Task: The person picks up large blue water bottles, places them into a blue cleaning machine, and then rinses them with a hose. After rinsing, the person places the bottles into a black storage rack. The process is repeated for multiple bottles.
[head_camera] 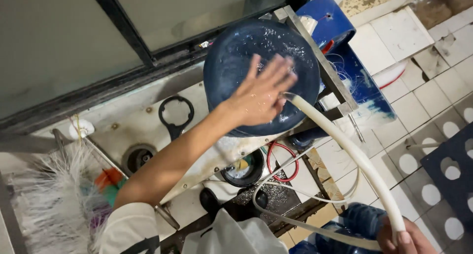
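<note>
While left hand [258,99] rubs blue jug [231,62], right hand [406,240] grips white hose [354,155].

A black ring-shaped wrench [176,115] lies flat on the stained metal tabletop [133,131], near a round drain opening [139,157]. A red cable loop [282,161] hangs below (partly hidden). White floor tiles [399,37] lie right; a feathery brush [54,195] sits at the lower left.

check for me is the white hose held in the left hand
No, the right hand grips the white hose, while the left hand lies flat on the blue water jug.
</note>
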